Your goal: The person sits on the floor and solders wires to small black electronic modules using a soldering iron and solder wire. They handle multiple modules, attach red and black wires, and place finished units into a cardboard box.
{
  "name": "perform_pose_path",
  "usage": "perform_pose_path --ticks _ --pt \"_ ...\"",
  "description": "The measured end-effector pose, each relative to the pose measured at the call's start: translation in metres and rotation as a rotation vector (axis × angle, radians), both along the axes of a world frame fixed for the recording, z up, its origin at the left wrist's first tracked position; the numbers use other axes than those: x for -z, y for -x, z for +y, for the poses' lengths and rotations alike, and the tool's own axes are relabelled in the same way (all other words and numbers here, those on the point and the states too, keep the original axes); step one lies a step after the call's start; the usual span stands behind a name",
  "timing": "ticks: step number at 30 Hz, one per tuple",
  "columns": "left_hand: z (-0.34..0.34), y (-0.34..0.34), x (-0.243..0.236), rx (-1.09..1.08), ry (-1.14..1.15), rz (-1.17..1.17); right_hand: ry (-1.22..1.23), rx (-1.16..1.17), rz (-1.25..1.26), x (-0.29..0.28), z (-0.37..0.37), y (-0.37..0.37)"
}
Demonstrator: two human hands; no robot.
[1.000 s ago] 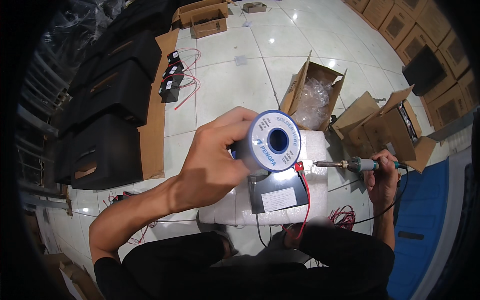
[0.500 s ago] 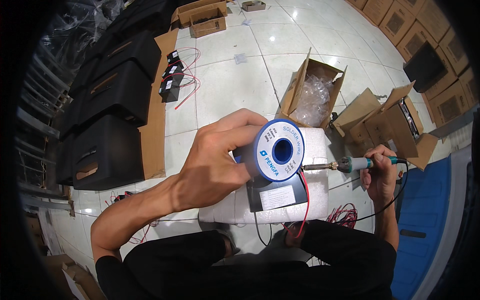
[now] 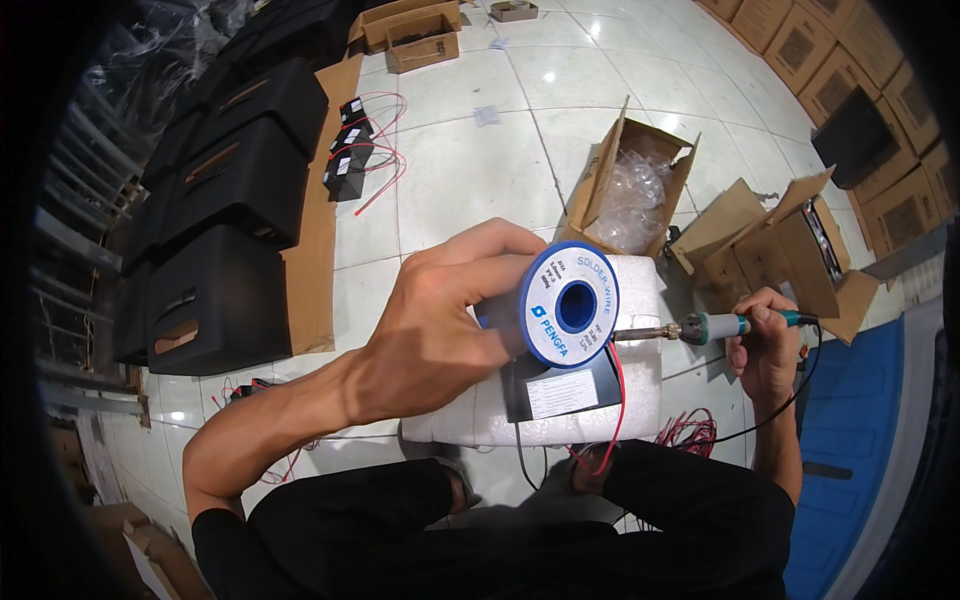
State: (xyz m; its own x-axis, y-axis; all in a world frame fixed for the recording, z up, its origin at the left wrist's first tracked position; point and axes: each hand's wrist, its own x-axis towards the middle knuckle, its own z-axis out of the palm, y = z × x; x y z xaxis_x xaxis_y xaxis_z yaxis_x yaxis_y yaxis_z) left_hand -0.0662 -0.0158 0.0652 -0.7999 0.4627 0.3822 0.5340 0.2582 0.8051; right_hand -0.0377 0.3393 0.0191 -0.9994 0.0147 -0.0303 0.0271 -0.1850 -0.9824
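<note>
My left hand (image 3: 440, 320) grips a blue-rimmed spool of solder wire (image 3: 545, 282) over a black battery (image 3: 598, 392), its white label (image 3: 560, 395) visible. The battery rests on a white foam block (image 3: 470, 425). My right hand (image 3: 762, 340) is closed around a soldering iron (image 3: 715, 328), held level and pointing left; its tip reaches the spool's right edge, where the contact point is hidden. A red wire (image 3: 620, 410) runs down from near that spot, and a dark wire (image 3: 519, 450) hangs off the foam.
Black cases (image 3: 230, 280) line the left, beside small wired batteries (image 3: 345, 175). An open carton with plastic (image 3: 630, 190), another carton (image 3: 770, 255), stacked boxes (image 3: 890, 210), a blue panel (image 3: 850, 420) and coiled red wire (image 3: 685, 430) surround the foam.
My left hand and the spool have shifted down and right. The iron has moved left relative to the spool, so its tip now meets the spool's edge, covering the red terminal area.
</note>
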Motion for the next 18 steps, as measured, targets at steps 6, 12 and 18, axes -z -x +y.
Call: perform_pose_path --ticks 6,12,18 --pt "-0.001 -0.002 0.0 -0.007 0.007 -0.02 -0.001 -0.032 -0.003 -0.004 0.0 0.002" --pt "-0.002 -0.002 0.002 -0.007 -0.001 0.0 -0.012 -0.084 0.015 -0.007 0.003 0.007" --pt "-0.001 -0.003 0.002 -0.015 0.034 0.053 -0.008 -0.156 0.069 -0.011 0.004 0.012"
